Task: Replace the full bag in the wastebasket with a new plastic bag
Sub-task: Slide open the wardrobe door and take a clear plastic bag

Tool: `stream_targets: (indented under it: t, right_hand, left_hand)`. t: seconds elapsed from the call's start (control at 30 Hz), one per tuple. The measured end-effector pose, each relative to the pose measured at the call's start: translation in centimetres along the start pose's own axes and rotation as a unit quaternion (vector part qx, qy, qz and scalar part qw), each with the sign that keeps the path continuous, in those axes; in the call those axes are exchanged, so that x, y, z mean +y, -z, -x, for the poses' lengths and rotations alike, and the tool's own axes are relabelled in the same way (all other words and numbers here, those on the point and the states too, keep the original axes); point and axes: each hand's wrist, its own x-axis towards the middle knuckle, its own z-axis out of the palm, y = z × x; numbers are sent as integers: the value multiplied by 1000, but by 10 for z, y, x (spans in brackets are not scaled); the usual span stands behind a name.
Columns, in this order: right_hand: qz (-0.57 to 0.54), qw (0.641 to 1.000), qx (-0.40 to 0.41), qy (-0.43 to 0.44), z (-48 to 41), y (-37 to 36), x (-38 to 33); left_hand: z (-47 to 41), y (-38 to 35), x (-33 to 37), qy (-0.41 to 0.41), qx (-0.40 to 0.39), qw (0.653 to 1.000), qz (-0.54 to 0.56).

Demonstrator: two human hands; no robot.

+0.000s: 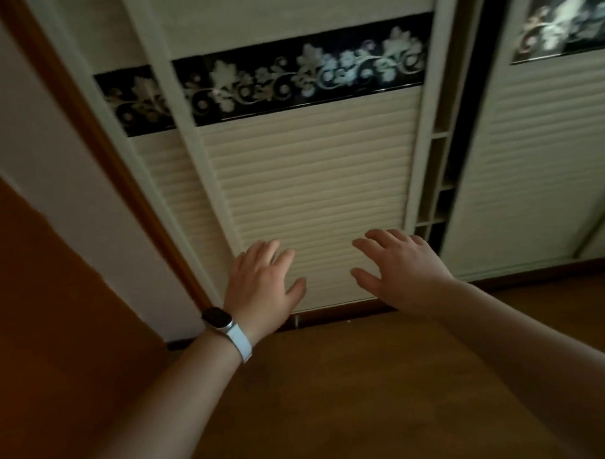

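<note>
No wastebasket and no plastic bag is in view. My left hand [263, 285] is stretched forward, palm down, fingers apart, holding nothing; a smartwatch with a white strap [227, 329] sits on its wrist. My right hand [402, 272] reaches forward beside it, also spread and holding nothing. Both hands hover in front of the lower part of a cream ribbed sliding wardrobe door [313, 194].
The wardrobe door carries a black band with a white floral pattern [289, 78]. A second sliding door [539, 173] stands at the right, with a dark gap and shelves [440, 176] between them. An orange-brown door [50, 306] is at the left. Brown floor [368, 398] lies below.
</note>
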Motion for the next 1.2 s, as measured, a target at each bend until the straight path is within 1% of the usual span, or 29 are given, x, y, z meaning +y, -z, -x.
stream_targets:
  t: [0.17,0.37,0.63,0.8,1.0,1.2]
  right_hand:
    - [8,995,23,-97,19,18,83]
    - [12,980,31,-194,39,29,162]
    - [33,939,34,-341,55,36,254]
    - [41,906,37,-419,39,45,312]
    - [64,882,44,-466,-4,57,381]
    - [67,854,49,-514,-36,60,434]
  left_hand:
    - [-74,-14,74,-91,-4,995,29]
    - [-149,-43,151,-195,-24,979,58]
    - [-244,-88,256,-326,-42,939,104]
    - [-320,-123,311,-394,-57,910,112]
    - [-421,-150,361,-456,-48,880,121]
    - [-494,-171,404,-517,-46,846,122]
